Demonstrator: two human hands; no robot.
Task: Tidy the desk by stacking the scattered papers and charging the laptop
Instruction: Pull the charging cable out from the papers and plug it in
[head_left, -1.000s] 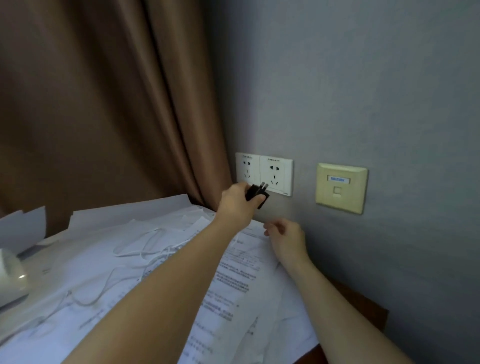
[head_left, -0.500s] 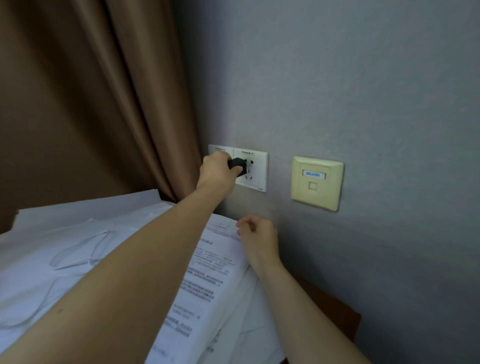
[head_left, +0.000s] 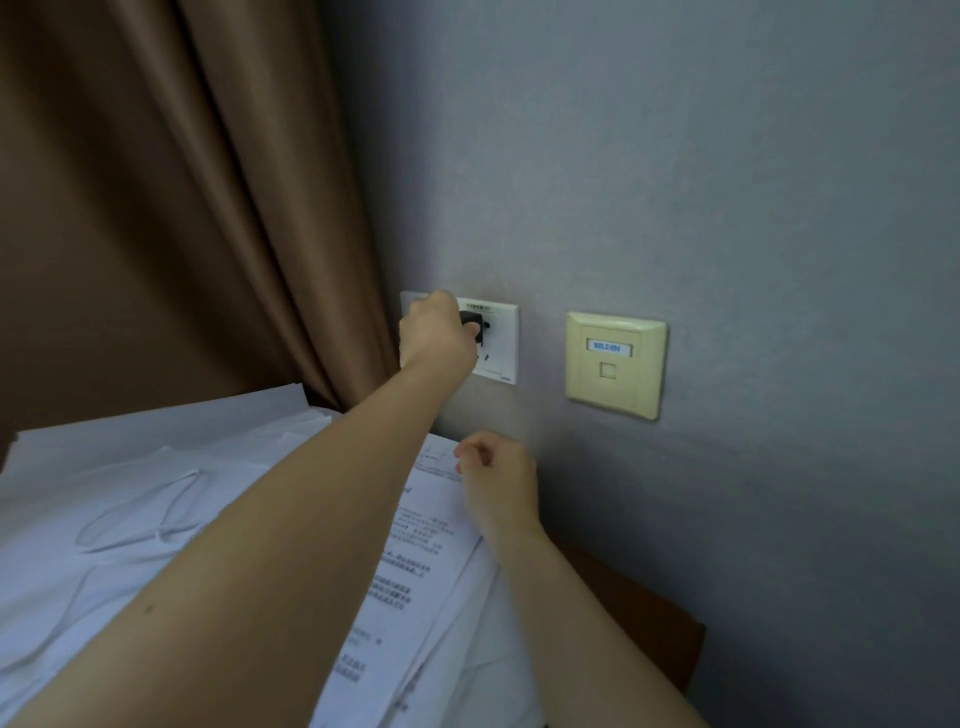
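The black plug (head_left: 471, 323) is sitting against the white wall socket (head_left: 500, 358), apparently going into its upper holes, though how far it is seated is hidden. The left hand (head_left: 434, 332) is pinching it in a tight grip, pushing straight at the wall. The right hand (head_left: 496, 473), fingers curled on nothing, is resting on the papers (head_left: 415, 545), likely steadying them on the worktop (head_left: 649, 623).

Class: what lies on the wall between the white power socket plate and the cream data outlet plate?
Bare grey wall only, seen in the head view: the white power socket plate and cream data outlet plate stand apart.
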